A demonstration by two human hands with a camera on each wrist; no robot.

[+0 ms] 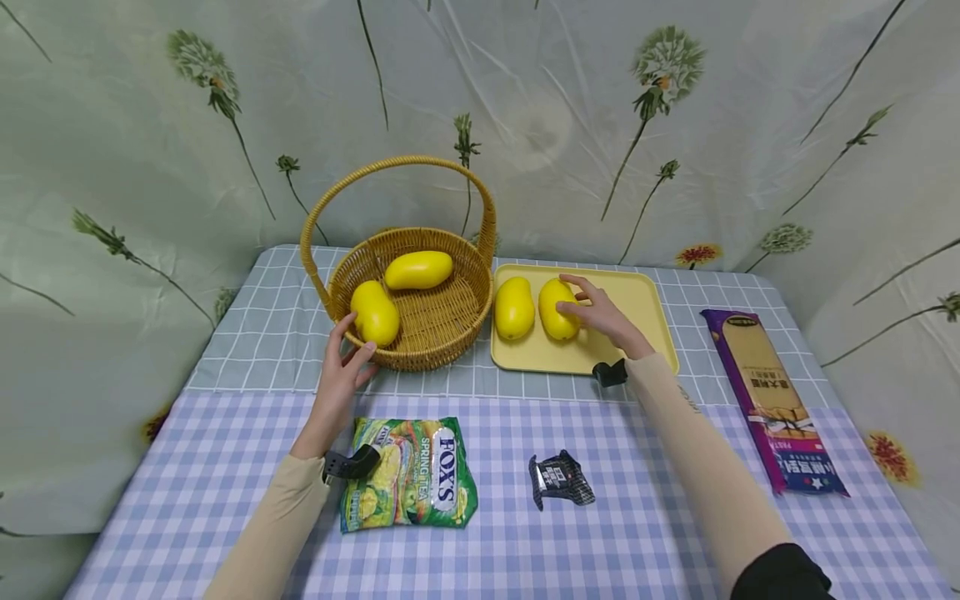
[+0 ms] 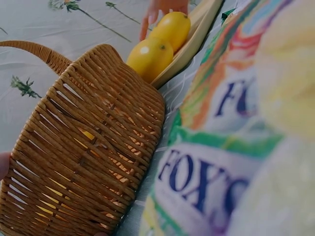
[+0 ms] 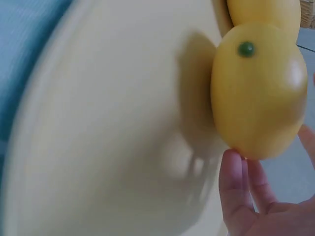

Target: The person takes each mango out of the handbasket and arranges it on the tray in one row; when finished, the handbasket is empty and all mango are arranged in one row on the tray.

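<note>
A brown wicker basket [image 1: 442, 337] with a tall handle stands at the back. Inside lie two yellow mangoes, one mango [image 1: 418, 271] towards the rear and one mango [image 1: 375, 315] by the left rim. My left hand [image 1: 341, 383] touches the basket's near-left side, fingers spread; most of that hand is out of the left wrist view. On the yellow tray [image 1: 622, 325] right of the basket are two more mangoes side by side. My right hand [image 1: 600, 315] holds the right mango [image 3: 258, 93] between thumb and fingers. The left mango [image 1: 514, 308] lies beside it, untouched.
A green FOX'S candy bag [image 1: 408, 475] lies under my left wrist. A small black packet [image 1: 560, 479] is front centre. Far right lies a long purple and gold package [image 1: 776, 400]. A floral curtain [image 1: 525, 125] hangs behind the checked tablecloth [image 1: 510, 550].
</note>
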